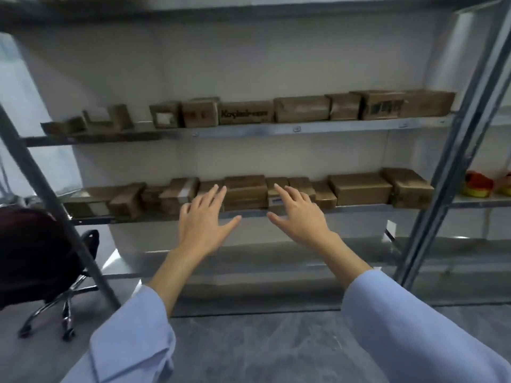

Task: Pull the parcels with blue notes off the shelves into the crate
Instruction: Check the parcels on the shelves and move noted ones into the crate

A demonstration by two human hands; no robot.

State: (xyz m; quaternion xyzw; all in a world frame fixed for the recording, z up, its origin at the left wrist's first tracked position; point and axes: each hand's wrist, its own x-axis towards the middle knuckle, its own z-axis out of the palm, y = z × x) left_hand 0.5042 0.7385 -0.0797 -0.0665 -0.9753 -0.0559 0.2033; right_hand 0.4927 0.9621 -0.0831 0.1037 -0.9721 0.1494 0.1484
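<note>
Left hand (203,217), right hand (297,215) outspread before parcels (244,189)

Both arms outstretched, left hand (203,219) and right hand (298,214) spread, fingers straight

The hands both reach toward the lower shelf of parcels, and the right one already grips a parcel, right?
No: the head view shows the right hand with fingers spread, gripping nothing. It and the left hand do reach toward the lower shelf of parcels.
</note>
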